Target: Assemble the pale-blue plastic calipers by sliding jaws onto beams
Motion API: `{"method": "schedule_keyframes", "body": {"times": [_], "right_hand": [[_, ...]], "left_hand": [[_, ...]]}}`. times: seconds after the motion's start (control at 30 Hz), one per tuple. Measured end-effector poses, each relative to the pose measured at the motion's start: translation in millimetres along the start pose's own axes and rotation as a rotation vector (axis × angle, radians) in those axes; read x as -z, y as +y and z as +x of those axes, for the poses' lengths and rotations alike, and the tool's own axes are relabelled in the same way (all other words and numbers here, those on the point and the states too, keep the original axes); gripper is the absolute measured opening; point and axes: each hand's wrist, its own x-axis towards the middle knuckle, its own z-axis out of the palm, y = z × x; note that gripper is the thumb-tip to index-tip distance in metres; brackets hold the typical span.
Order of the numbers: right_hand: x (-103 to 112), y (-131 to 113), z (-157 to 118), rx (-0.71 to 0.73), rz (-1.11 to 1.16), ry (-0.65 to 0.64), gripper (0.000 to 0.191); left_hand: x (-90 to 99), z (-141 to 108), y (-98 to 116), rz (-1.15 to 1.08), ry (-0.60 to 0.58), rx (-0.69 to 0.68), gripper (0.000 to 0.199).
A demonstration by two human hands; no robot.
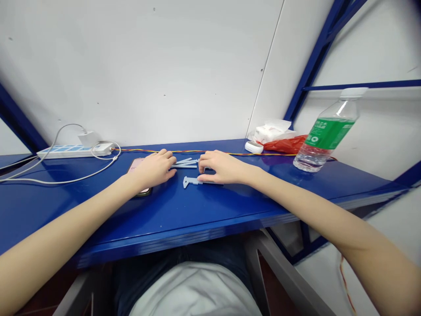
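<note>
Several thin pale blue strips (186, 163) lie on the blue table (197, 206) between my two hands. My left hand (155, 169) rests at their left ends, thumb apart from the fingers, and partly covers a phone (135, 165) with a lit screen. Beyond the strips' right ends, my right hand (219, 166) is curved, with a gap between thumb and fingers. Its thumb touches a light blue caliper (190, 181) lying flat; part of the caliper is hidden under that hand.
A white power strip (72, 151) with a charger and white cable sits at the left. Toward the right are a white oval device (254, 147), tissues (272, 131), a red bag (286, 144) and a tilted-looking bottle (329, 134). Twisted red-yellow wire (237, 154) runs along the back.
</note>
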Motion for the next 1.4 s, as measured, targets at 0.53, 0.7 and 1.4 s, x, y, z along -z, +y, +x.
{"method": "schedule_keyframes", "body": {"times": [0.53,0.7,1.4], "right_hand": [[-7,24,0,-0.155,-0.219,-0.022,0.016],[-9,25,0,-0.139,-0.232,-0.002,0.017],[-7,24,1,-0.086,-0.130,-0.020,0.017]], "left_hand": [[-4.9,7,-12,-0.013,-0.044,-0.039,0.028],[-4.0,8,-11,-0.017,-0.062,-0.046,0.032],[-3.6,12,-18,-0.058,-0.113,-0.043,0.028]]}}
